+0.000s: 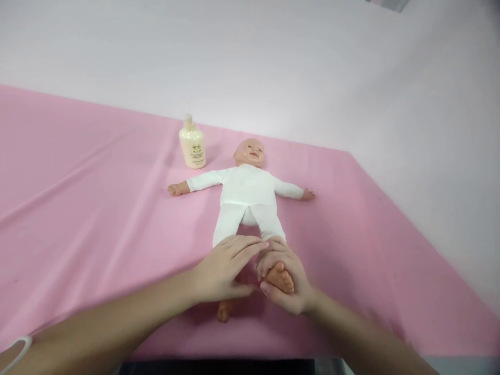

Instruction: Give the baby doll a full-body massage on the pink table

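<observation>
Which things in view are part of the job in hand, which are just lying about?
In the job:
doll, one foot in the right hand
left hand, open beside the right
pink cloth, under the doll

Probably just lying about:
cream-coloured bottle, standing untouched near the doll; might be for use, can't tell

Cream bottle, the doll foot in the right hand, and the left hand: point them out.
Cream bottle [192, 148]: head view, on its body.
Doll foot [280, 279]: head view, bare part near the toes.
Left hand [229, 266]: head view, on its back.
</observation>
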A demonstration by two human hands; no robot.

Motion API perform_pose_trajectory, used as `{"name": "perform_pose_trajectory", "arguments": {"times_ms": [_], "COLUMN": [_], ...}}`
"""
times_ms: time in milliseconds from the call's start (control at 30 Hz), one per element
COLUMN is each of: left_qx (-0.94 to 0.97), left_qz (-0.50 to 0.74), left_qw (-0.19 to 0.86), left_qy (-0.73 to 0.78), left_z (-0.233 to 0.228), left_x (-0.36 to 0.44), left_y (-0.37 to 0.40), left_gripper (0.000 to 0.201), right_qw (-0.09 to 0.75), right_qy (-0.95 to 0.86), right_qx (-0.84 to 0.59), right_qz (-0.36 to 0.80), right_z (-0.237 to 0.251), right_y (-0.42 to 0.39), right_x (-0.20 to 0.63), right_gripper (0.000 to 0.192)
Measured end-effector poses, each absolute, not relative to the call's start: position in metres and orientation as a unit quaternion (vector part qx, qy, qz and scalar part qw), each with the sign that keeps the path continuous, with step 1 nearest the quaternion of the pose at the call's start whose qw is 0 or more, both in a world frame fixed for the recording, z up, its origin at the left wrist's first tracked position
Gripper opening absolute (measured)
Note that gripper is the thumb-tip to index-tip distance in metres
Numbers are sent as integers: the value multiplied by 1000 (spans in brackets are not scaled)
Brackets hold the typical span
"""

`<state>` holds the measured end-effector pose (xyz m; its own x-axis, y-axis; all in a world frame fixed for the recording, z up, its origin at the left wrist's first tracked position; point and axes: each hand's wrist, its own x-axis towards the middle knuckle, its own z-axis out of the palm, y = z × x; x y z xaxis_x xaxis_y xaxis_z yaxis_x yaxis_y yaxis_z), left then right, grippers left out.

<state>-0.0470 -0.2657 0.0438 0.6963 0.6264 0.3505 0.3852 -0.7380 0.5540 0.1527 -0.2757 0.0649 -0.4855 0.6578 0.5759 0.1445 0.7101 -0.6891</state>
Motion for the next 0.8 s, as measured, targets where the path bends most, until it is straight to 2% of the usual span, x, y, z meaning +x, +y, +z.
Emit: {"name": "perform_pose_trajectory", "arguments": {"times_ms": [200, 567, 800], "left_qx": [892, 897, 902], "left_qz": [289, 310, 303], "left_qw": [212, 189, 173], "left_qy": [273, 253, 254], "left_z": [43, 41, 36], "left_x": [-44, -39, -38], "left_y": [-268, -267, -268], "left_gripper": [74, 65, 61], "right_qw": [439, 410, 410], "right_qy": [-797, -782, -739], "right_qx": [-247, -211, -211], "right_qz": [334, 418, 490], "right_z": [65, 65, 58], "right_y": [-278, -277, -281], "right_x": [151, 150, 151], "right_gripper": [6, 29, 27]}}
